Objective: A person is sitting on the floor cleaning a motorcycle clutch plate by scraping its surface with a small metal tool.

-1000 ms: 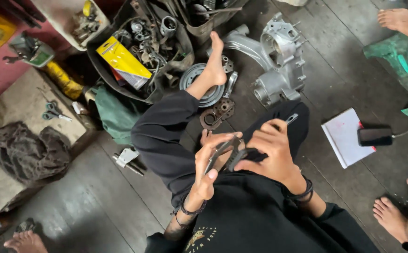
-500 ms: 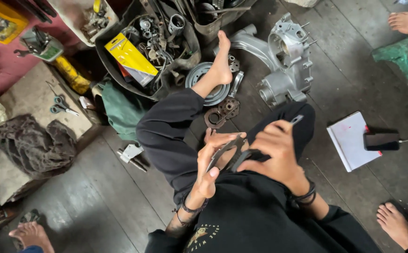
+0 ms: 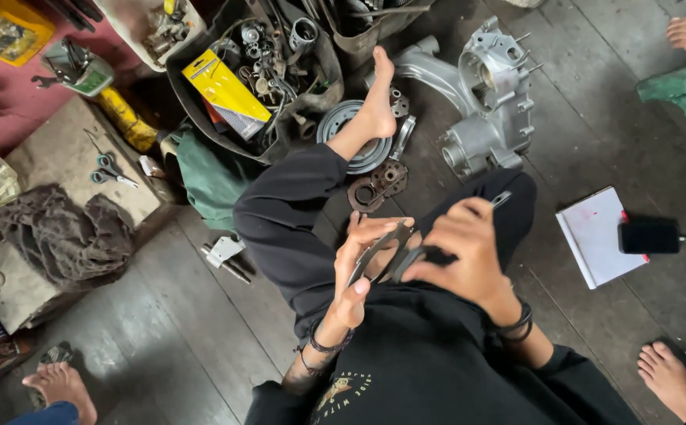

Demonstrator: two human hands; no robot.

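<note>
Left hand (image 3: 362,264) grips a flat metal plate (image 3: 380,250); right hand (image 3: 462,248) grips a dark tool (image 3: 425,256) against it. Yellow rectangular package (image 3: 218,86) lies beyond-left; white notebook (image 3: 597,234) just right.

Engine casing (image 3: 488,102) lies on floor (image 3: 162,330) ahead of both hands; notebook (image 3: 597,234) to its right (phone (image 3: 648,235) on its edge); scissors (image 3: 109,168) far left, on a box (image 3: 51,157).

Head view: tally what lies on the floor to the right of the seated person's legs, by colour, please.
White: 1, the notepad
Black: 1, the small device lying on the notepad's edge with a cable attached
Green: 1, the plastic stool
Silver: 1, the engine casing
Total: 4
</note>
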